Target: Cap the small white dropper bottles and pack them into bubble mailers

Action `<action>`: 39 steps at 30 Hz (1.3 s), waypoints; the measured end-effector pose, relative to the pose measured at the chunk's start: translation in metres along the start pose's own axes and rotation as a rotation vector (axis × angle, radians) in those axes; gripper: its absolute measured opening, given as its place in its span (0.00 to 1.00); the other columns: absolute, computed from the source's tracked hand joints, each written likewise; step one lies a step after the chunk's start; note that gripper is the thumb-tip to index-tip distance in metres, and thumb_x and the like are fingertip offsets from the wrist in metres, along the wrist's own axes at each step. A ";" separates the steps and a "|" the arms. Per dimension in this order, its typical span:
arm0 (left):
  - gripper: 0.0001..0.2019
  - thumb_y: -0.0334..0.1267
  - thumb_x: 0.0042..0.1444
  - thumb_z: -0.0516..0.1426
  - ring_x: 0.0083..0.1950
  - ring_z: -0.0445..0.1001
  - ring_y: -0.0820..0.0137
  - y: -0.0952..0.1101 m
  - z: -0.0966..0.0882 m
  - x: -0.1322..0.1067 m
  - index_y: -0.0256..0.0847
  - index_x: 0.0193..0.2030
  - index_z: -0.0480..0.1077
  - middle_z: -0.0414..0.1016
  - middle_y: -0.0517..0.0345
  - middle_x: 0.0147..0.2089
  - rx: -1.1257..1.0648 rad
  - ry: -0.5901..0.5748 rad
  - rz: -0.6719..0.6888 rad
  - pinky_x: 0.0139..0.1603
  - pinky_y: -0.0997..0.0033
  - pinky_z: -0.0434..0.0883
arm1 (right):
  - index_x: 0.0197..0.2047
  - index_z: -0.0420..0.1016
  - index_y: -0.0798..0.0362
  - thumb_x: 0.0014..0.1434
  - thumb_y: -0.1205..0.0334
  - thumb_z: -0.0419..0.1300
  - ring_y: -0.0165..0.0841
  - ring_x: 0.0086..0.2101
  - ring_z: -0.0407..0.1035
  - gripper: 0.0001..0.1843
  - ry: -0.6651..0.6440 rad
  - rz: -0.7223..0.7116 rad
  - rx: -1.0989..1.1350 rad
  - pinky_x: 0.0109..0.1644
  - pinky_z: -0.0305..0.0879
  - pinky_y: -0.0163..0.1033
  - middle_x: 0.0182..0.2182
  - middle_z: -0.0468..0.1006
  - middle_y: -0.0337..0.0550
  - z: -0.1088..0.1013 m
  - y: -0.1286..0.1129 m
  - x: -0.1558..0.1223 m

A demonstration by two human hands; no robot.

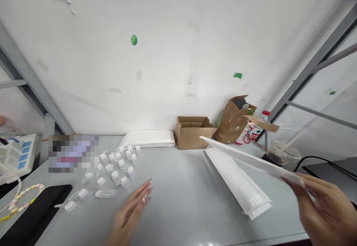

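Note:
My right hand (323, 205) grips one end of a flat white bag (248, 158), which it holds up over the grey table (181, 186) at the right. Under it lies a stack of similar white bags (240, 186). My left hand (132, 210) hovers low over the table with its fingers stretched out and together, holding nothing. Several small white squeeze bottles (117, 164) with tethered caps stand and lie just left of that hand.
A pile of white bags (149, 138) and an open cardboard box (192, 130) sit by the wall. A brown paper bag (235, 121), a red-capped bottle (263, 121) and a plastic cup with dark drink (281, 155) stand at the right. A black phone (36, 210) lies at the left.

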State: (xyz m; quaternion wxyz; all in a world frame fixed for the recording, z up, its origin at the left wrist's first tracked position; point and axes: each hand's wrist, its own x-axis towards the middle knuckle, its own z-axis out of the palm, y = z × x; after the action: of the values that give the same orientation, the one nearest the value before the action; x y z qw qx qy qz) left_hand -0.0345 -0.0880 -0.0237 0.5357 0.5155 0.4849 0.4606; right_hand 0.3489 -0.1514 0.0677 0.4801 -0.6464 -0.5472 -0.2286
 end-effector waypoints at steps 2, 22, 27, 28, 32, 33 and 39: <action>0.22 0.54 0.52 0.54 0.58 0.66 0.55 0.002 0.002 -0.001 0.43 0.47 0.74 0.66 0.53 0.60 -0.018 0.001 -0.020 0.55 0.57 0.69 | 0.38 0.71 0.53 0.59 0.60 0.53 0.40 0.37 0.70 0.08 0.050 -0.110 -0.137 0.44 0.66 0.50 0.36 0.75 0.50 0.006 0.015 -0.017; 0.23 0.57 0.50 0.54 0.59 0.66 0.55 0.006 0.016 0.012 0.45 0.45 0.75 0.68 0.55 0.58 0.006 -0.129 -0.046 0.55 0.58 0.68 | 0.55 0.60 0.53 0.47 0.77 0.43 0.42 0.40 0.68 0.30 -0.352 -0.406 -0.426 0.43 0.63 0.48 0.45 0.72 0.51 0.021 0.066 -0.071; 0.23 0.57 0.50 0.54 0.59 0.65 0.56 0.005 0.013 0.016 0.45 0.46 0.74 0.68 0.55 0.58 0.025 -0.181 -0.074 0.56 0.58 0.67 | 0.55 0.60 0.50 0.49 0.76 0.44 0.44 0.42 0.67 0.29 -0.272 -0.406 -0.362 0.44 0.62 0.50 0.45 0.70 0.52 0.014 0.031 -0.053; 0.23 0.57 0.50 0.54 0.59 0.65 0.56 0.007 0.013 0.017 0.46 0.46 0.74 0.68 0.56 0.58 0.029 -0.183 -0.078 0.56 0.58 0.67 | 0.55 0.61 0.50 0.52 0.74 0.44 0.44 0.43 0.67 0.27 -0.261 -0.406 -0.338 0.44 0.62 0.50 0.45 0.70 0.53 0.018 0.023 -0.051; 0.22 0.57 0.48 0.56 0.60 0.64 0.56 0.017 0.017 0.017 0.46 0.43 0.76 0.71 0.55 0.56 0.045 -0.110 -0.075 0.57 0.58 0.66 | 0.55 0.63 0.48 0.57 0.64 0.51 0.48 0.51 0.63 0.22 -0.339 -0.423 -0.358 0.52 0.57 0.55 0.51 0.68 0.53 0.050 -0.005 -0.056; 0.22 0.57 0.48 0.56 0.60 0.64 0.56 0.019 0.017 0.018 0.46 0.43 0.76 0.71 0.55 0.56 0.053 -0.096 -0.070 0.57 0.58 0.66 | 0.56 0.63 0.47 0.57 0.61 0.53 0.50 0.53 0.60 0.22 -0.380 -0.416 -0.389 0.54 0.54 0.58 0.54 0.66 0.53 0.059 -0.008 -0.059; 0.21 0.57 0.47 0.56 0.59 0.65 0.55 0.024 0.019 0.023 0.48 0.42 0.77 0.72 0.55 0.54 0.086 -0.128 -0.060 0.57 0.57 0.65 | 0.58 0.62 0.46 0.58 0.62 0.52 0.54 0.54 0.59 0.24 -0.403 -0.253 -0.530 0.52 0.56 0.61 0.55 0.66 0.54 0.089 0.015 -0.071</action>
State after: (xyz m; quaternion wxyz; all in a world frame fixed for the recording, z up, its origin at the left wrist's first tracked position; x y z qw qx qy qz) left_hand -0.0128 -0.0665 -0.0006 0.5567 0.5517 0.4841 0.3891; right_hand 0.3217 -0.1073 -0.0350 0.1462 -0.7077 -0.6283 -0.2881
